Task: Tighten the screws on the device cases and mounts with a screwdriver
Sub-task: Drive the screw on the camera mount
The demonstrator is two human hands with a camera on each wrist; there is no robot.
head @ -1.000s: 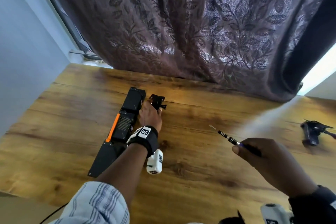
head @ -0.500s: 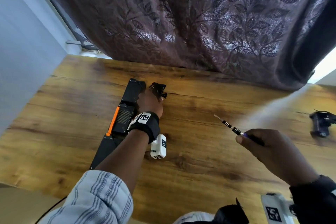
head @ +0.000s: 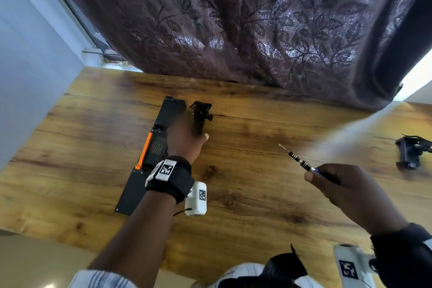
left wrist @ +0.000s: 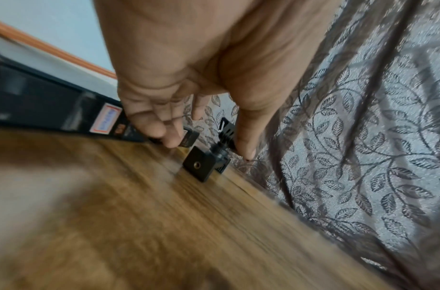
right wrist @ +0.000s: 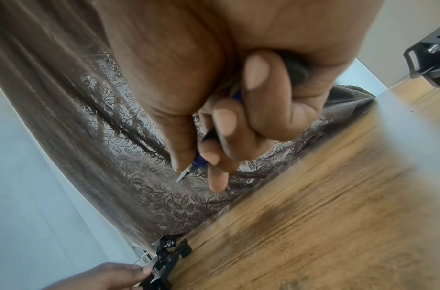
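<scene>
Head view, lower right of the frame: your right hand (head: 350, 196) curls its fingers around the blue handle of the screwdriver (head: 298, 161), whose tip points up-left above the wooden table (head: 257, 206). At lower centre, your left hand (head: 187, 142) reaches forward with its fingers loosely spread, hanging just over the small black mount (head: 201, 114); the left wrist view shows thumb and fingers on either side of it, but you cannot tell whether they touch. Just left of that hand lies the long black device case (head: 154, 149) with an orange strip. At the right edge sits a second black mount (head: 409, 153). Beyond, a dark leaf-patterned curtain (head: 233, 18) fills the upper frame.
</scene>
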